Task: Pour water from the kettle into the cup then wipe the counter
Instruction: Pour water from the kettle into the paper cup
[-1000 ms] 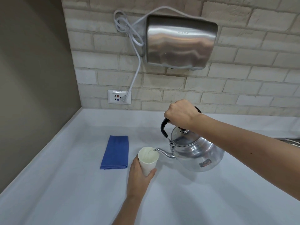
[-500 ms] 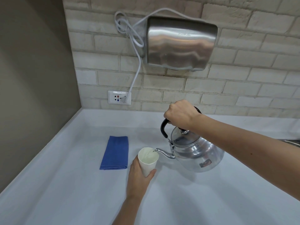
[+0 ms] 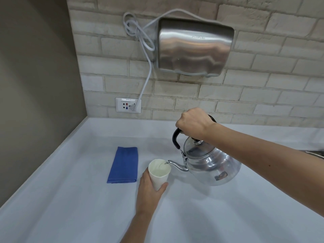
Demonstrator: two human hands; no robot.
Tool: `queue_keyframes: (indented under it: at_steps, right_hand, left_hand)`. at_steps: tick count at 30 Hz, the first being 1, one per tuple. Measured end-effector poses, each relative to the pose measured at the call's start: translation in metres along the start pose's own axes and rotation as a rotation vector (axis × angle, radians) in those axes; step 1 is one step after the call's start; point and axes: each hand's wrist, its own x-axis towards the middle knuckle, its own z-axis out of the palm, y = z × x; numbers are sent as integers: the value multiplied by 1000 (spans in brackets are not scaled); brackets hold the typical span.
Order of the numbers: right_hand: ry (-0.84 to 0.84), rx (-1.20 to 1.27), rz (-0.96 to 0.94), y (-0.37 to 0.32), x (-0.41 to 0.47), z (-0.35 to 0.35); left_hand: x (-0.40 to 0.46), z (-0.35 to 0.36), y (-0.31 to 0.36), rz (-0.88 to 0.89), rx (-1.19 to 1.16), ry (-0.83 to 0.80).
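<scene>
Pouring underway: your spout is over the cup, and the cloth waits on your left.

The folded blue cloth (image 3: 123,165) lies flat on the counter (image 3: 70,199), its long axis running away from you, just left of the cup (image 3: 159,173). Your left hand (image 3: 149,189) is wrapped around that cup, so it is the nearer hand for the wipe. Right of it, the kettle (image 3: 210,163) tilts leftward, spout at the rim, your right hand (image 3: 193,122) closed on its black handle. Free the left hand first, I'd judge.
</scene>
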Motion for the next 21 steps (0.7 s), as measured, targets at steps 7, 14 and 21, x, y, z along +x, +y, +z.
queue_keyframes:
  at_steps: [7,14,21]
  right_hand:
    - [-10,5,3,-1,1,0]
    - [-8,-17,5,-1,1,-1]
    - [-30,-49,4,0,1,-2]
  left_hand:
    - [-1,0,-1,-1,6,0]
    - [-1,-1,0,-6,-2,-1]
    - [-1,-1,3,-10,10,-3]
